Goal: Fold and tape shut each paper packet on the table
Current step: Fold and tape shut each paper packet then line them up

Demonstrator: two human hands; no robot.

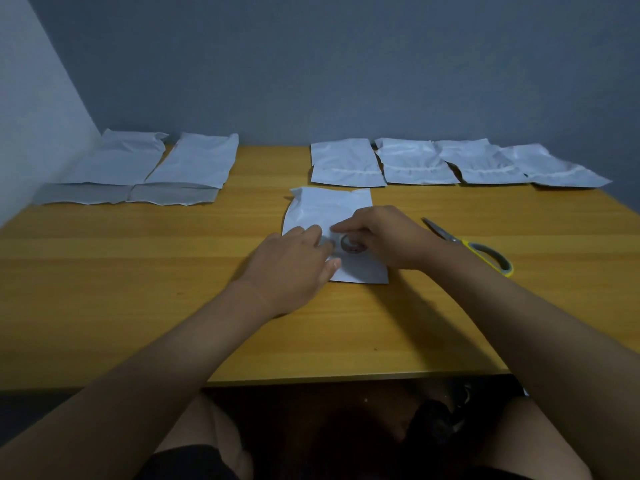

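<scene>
Packet (329, 209) lying mid-table (138, 289) | left hand (294, 261) resting flat on it, fingers relaxed | right hand (377, 237) pinching the tape roll (351, 244) | advice: keep pinning the fold while pulling tape straight across, scissors (474, 247) waiting nearby

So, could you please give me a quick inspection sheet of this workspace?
Surface: wooden table.
Job's things: packet in work at centre; two packets back left, four back right; tape roll on the central packet.
Clutter: scissors right of it.
Hands: left hand rests on the packet; right hand at the roll, grip unclear.
Cables: nothing seen.
Surroundings: grey wall.
</scene>
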